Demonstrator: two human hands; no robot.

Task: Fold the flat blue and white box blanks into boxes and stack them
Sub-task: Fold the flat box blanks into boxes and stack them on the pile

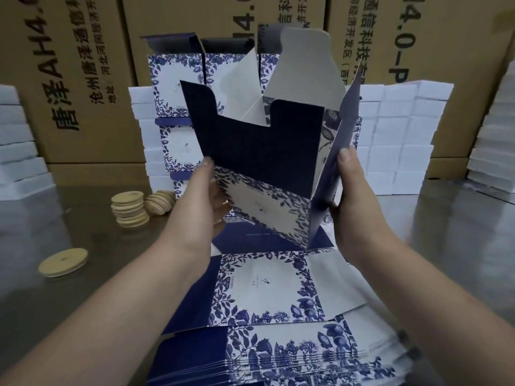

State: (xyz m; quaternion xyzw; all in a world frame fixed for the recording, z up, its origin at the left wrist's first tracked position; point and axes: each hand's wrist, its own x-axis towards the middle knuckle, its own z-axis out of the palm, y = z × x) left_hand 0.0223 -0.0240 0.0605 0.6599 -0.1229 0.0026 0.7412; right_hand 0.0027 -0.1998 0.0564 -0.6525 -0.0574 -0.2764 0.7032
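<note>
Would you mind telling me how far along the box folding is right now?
Done: several folded boxes stand stacked at the back. In hand: the left hand and right hand hold one half-formed box, flaps open. Left: a pile of flat blanks lies in front.

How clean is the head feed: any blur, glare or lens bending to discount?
Head view: the half-folded blue and white floral box, left hand and right hand look fairly sharp; the stack of flat blue and white blanks nearest the camera is smeared; the grey metal tabletop carries glare at right; the brown cardboard cartons lean from wide-angle distortion.
</note>
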